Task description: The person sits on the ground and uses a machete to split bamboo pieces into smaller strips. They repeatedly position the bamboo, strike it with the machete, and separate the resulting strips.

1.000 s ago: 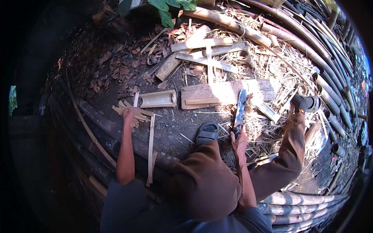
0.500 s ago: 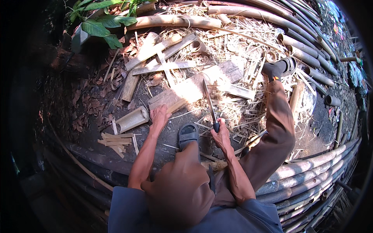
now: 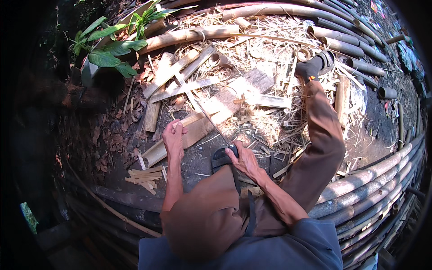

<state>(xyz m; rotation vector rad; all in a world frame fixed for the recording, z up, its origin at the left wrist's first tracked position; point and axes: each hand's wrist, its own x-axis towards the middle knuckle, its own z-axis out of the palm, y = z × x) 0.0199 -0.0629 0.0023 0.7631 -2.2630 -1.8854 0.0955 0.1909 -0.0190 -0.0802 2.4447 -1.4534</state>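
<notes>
My left hand (image 3: 174, 138) is closed round the near end of a split bamboo piece (image 3: 194, 118), which points away to the right over a flat wooden board (image 3: 257, 82). In my right hand (image 3: 245, 160) is the dark handle of a long-bladed knife (image 3: 215, 124). Its blade slants up and to the left, with the tip close to the bamboo piece; whether they touch I cannot tell. Beside my left wrist lies a cut bamboo section (image 3: 155, 154). A small pile of short bamboo strips (image 3: 145, 176) rests nearer to me.
Several split bamboo lengths (image 3: 186, 90) lie crossed beyond the board. Pale shavings (image 3: 288, 58) cover much of the ground. Bamboo poles (image 3: 355, 191) are stacked at the near right, with more poles (image 3: 270, 10) at the back. A leafy plant (image 3: 105, 56) grows at the far left.
My left hand has lifted off the board's near end with the bamboo piece raised. The knife has swung left, from nearly upright to slanting toward that piece.
</notes>
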